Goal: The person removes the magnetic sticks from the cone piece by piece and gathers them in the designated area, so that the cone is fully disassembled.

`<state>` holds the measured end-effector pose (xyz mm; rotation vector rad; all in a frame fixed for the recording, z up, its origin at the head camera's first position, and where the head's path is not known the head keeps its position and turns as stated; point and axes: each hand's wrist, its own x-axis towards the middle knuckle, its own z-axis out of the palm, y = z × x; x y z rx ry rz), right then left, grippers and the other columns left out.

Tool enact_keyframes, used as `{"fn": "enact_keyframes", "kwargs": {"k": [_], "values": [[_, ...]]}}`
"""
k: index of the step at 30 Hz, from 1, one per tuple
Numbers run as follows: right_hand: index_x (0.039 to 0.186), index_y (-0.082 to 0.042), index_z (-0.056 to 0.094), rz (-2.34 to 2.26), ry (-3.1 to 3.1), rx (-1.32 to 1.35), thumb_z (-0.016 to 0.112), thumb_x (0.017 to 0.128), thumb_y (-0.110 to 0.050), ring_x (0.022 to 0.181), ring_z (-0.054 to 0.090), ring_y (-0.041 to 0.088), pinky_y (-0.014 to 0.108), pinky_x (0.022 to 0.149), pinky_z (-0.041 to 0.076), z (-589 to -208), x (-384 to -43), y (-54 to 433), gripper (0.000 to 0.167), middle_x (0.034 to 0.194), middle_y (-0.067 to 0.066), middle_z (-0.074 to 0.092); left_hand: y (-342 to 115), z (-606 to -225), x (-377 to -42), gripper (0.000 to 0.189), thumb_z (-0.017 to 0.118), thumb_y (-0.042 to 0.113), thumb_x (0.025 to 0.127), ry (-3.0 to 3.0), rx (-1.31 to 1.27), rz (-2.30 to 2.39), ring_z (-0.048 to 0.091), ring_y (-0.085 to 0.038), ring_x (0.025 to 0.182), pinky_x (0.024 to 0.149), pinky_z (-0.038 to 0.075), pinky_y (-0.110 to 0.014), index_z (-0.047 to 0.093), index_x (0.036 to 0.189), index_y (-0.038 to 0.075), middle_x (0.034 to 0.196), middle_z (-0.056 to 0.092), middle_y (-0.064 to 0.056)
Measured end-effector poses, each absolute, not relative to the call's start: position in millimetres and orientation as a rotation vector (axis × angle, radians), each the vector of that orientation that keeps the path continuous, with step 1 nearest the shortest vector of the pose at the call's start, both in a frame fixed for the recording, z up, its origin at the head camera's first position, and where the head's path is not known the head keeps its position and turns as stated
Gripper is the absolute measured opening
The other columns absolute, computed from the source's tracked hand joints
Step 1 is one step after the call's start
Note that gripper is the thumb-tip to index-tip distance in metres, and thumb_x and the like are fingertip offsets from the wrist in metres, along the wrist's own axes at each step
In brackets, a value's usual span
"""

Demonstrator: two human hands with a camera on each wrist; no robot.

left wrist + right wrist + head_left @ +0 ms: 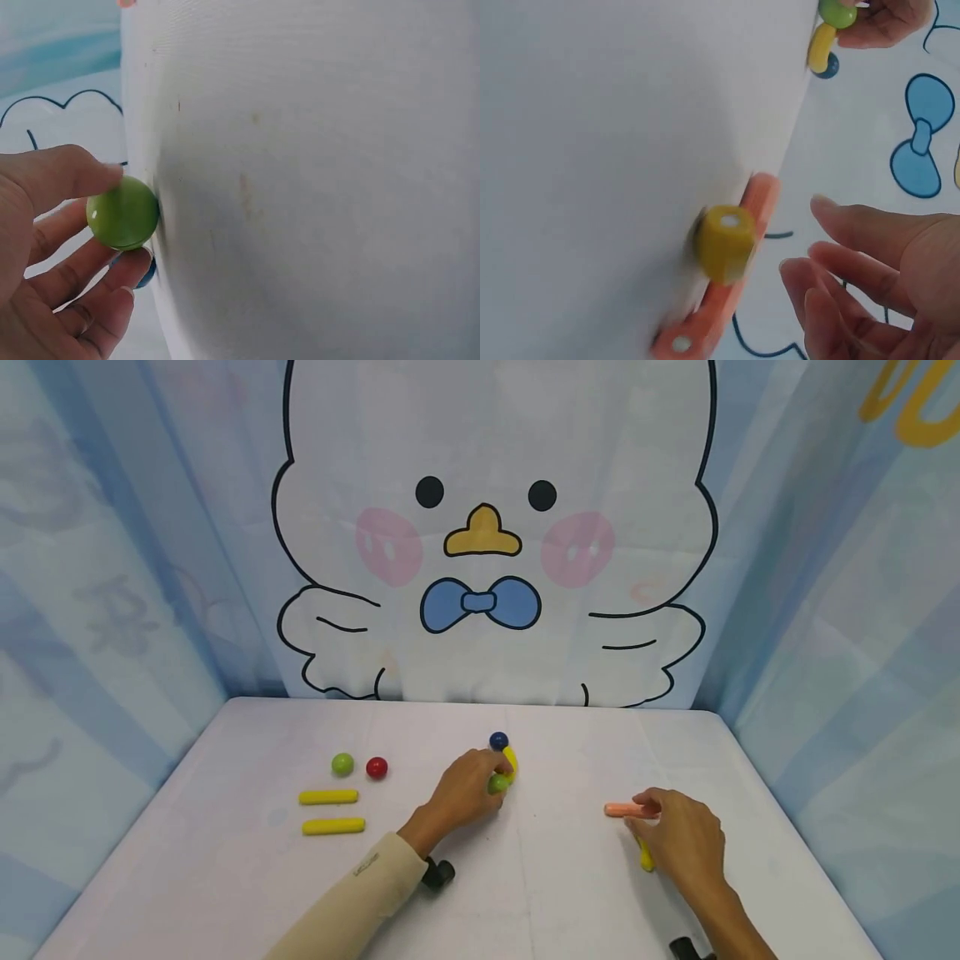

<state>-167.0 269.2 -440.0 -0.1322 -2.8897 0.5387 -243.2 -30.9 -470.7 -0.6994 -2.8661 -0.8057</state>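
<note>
My left hand pinches a shiny green ball between thumb and fingers, low over the table. That ball meets one end of a curved yellow stick, which has a dark blue ball at its far end. On the right, my right hand is spread above an orange stick and a yellow stick. In the right wrist view its fingers are apart from both, and the yellow stick shows a pale disc on its end. The hand partly covers the orange stick in the head view.
Left of my left hand, another green ball and a red ball sit on the white table. Two straight yellow sticks, one farther and one nearer, lie in front of them. A printed curtain stands behind the table.
</note>
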Motion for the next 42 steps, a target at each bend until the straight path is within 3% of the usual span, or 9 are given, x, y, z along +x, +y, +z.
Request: {"fn": "enact_keyframes", "kwargs": {"k": [6,13,22,31,42], "values": [[0.108,-0.010,0.083,0.640,-2.788,0.030,0.090,0.083,-0.020,0.085,0.074,0.028,0.046,0.071,0.053,-439,-176,245,0.028,0.096,0.006,0.080,-31,-472,-242,0.036,0.088,0.024,0.089,-2.906,-0.604,-0.765,0.060,-0.014,0.097,0.090,0.055,-0.031,0.074,0.120,0.011,0.107,0.074,-0.001],[0.114,-0.014,0.082,0.748,-2.831,0.086,0.091,0.084,-0.020,0.079,0.072,0.015,0.039,0.077,0.053,-440,-197,205,0.031,0.099,0.002,0.080,-34,-472,-241,0.030,0.089,0.025,0.089,-2.941,-0.534,-0.823,0.054,-0.013,0.089,0.084,0.052,-0.030,0.077,0.114,0.013,0.098,0.071,0.002],[0.130,-0.017,0.075,0.942,-2.846,0.141,0.090,0.087,-0.021,0.083,0.073,0.017,0.036,0.076,0.062,-450,-229,165,0.046,0.107,0.006,0.078,-39,-472,-238,0.030,0.088,0.026,0.090,-2.966,-0.527,-0.872,0.055,-0.013,0.090,0.090,0.055,-0.032,0.077,0.115,0.014,0.100,0.072,0.002],[0.138,-0.016,0.070,0.968,-2.886,0.159,0.089,0.086,-0.019,0.080,0.065,0.020,0.031,0.071,0.049,-464,-262,137,0.055,0.100,0.008,0.079,-41,-473,-236,0.028,0.088,0.023,0.089,-2.930,-0.587,-0.936,0.058,-0.012,0.087,0.085,0.053,-0.030,0.078,0.112,0.011,0.099,0.072,0.000],[0.135,-0.015,0.071,0.932,-2.930,0.116,0.089,0.087,-0.021,0.080,0.065,0.021,0.032,0.071,0.051,-465,-271,125,0.052,0.092,0.007,0.076,-42,-472,-232,0.027,0.087,0.019,0.090,-2.898,-0.656,-0.941,0.064,-0.013,0.091,0.085,0.055,-0.030,0.078,0.113,0.008,0.104,0.073,-0.003]]}}
